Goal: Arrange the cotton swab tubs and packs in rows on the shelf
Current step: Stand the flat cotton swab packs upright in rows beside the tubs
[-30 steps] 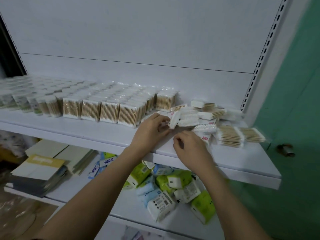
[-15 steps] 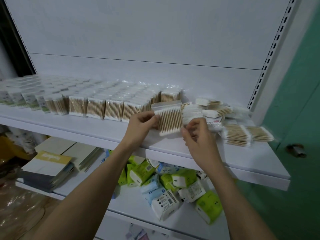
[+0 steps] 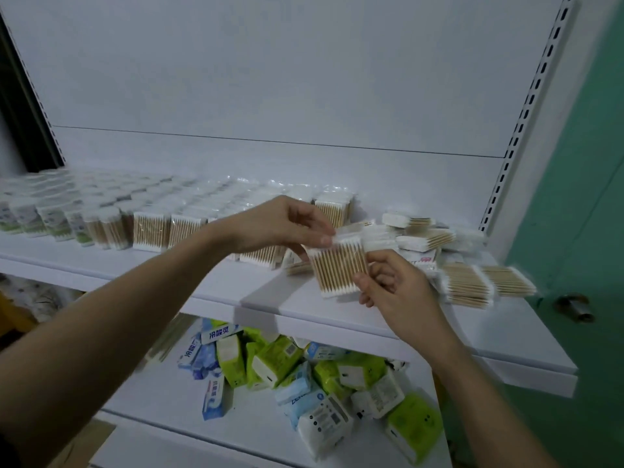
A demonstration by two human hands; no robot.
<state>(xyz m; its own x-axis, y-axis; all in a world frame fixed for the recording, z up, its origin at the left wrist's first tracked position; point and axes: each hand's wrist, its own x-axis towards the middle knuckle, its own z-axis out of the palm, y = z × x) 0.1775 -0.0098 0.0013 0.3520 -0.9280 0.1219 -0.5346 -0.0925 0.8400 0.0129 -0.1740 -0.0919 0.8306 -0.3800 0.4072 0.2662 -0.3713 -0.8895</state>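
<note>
Head view blurs tubs [image 3: 50, 217] at nine o'clock; left hand [image 3: 280, 224] and right hand [image 3: 391, 285] pinching one swab pack [image 3: 337, 268] above shelf [image 3: 236, 285].

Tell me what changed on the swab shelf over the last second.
Both hands, the left hand and right hand, took one swab pack out of the loose pile and lifted it upright between them, clear of the shelf. The standing rows stayed put.
</note>
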